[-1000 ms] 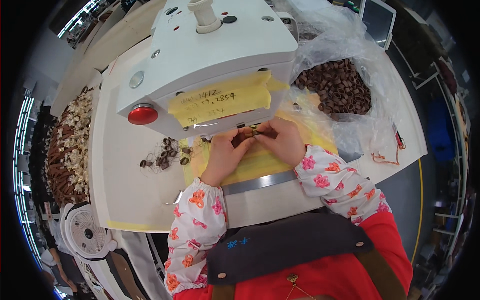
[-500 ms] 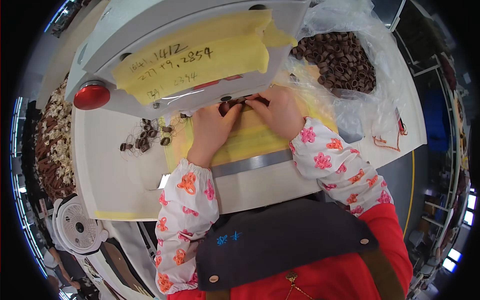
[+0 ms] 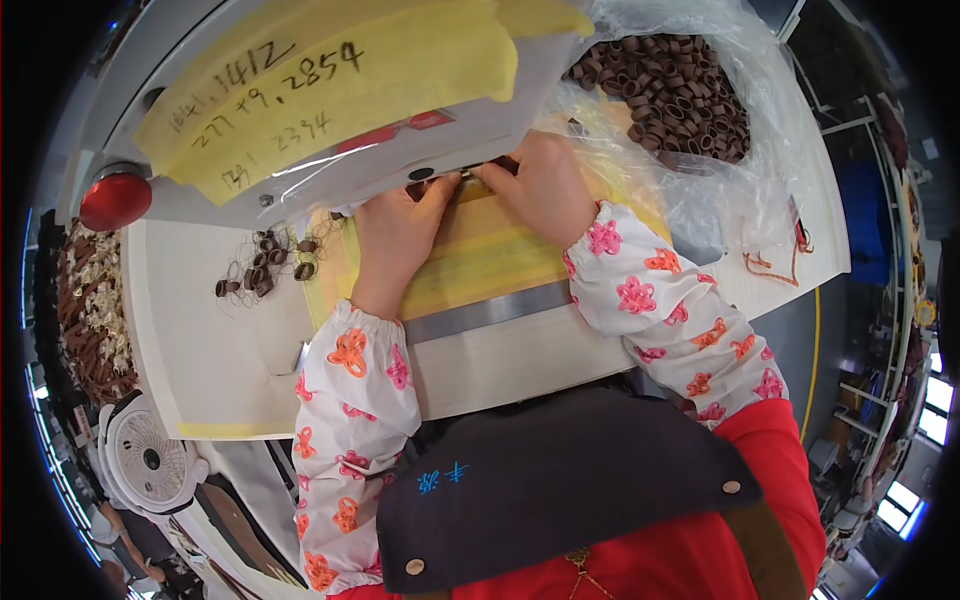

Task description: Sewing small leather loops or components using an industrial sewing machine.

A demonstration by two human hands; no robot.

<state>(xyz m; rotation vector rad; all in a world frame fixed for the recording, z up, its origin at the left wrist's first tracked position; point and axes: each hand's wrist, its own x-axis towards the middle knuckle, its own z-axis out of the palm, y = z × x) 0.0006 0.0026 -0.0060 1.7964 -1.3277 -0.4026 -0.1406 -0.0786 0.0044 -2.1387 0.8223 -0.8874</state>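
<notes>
Both my hands are together under the front edge of a grey sewing machine head (image 3: 345, 165), over a work plate covered in yellow tape (image 3: 480, 245). My left hand (image 3: 400, 232) has its thumb and fingers closed in a pinch. Close on its right, my right hand (image 3: 543, 187) pinches too, thumb tip almost meeting the left one. A small dark brown piece seems to lie between the fingertips, mostly hidden by my fingers and the machine. Left of my left hand lie several brown loops (image 3: 262, 262) tangled with loose thread.
A clear plastic bag (image 3: 780, 130) holding a heap of brown loops (image 3: 690, 100) lies at the back right. An orange cord (image 3: 780, 268) is near the table's right edge. A red button (image 3: 115, 200) juts from the machine. A white fan (image 3: 150, 458) stands at lower left.
The view has shifted, so the machine sits further left and higher. My hands stay close together at the machine's edge, still pinching; the brown piece between them shows less.
</notes>
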